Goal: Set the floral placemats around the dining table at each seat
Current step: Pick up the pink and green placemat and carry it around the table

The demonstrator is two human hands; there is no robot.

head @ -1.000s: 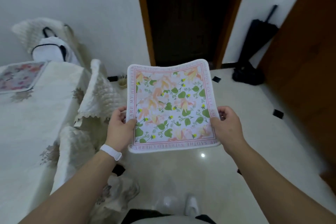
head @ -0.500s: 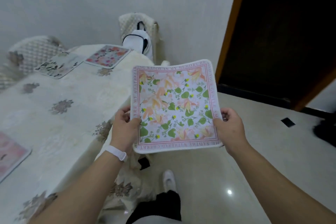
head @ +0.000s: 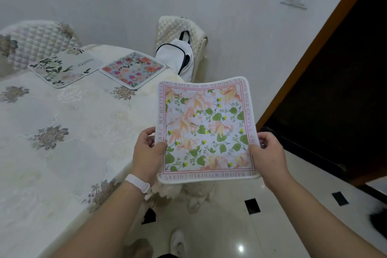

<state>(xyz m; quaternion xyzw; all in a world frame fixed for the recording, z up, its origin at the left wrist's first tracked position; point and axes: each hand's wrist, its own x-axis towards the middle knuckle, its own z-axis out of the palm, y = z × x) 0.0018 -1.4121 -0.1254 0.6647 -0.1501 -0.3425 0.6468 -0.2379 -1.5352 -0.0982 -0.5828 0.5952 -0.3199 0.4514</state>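
- The tabletop (head: 62,132), covered by a cream embroidered cloth, is taking up the left side of the view.
- A leafy placemat (head: 67,67) and a pink-flowered placemat (head: 133,69) are lying flat at its far end, just beside each other, each in front of a quilted chair.
- A white bag (head: 180,56) is sitting on the right-hand chair (head: 178,27).
- The left hand (head: 146,153), wearing a white wristband (head: 137,182), is pinching the left edge of the peach placemat (head: 206,130). Its grip is closing with the thumb on top and the fingers curling underneath.
- The peach placemat is hanging in the air just off the tabletop's right edge, over the floor (head: 230,226), with its printed face up.
- Its middle is dipping slightly while the far corners are lifting. It is therefore looking light and bendy, with enough body to keep its shape, more like a padded cloth than a stiff board.
- The right hand (head: 266,153) is gripping the opposite edge the same way, thumb on top and fingers under.
- Holding both side edges near the close corners is looking sensible, since one hand alone would probably let the mat droop and fold.
- The cloth underneath may be sliding or bunching if the mat is dragged, so lowering it flat seems wiser.
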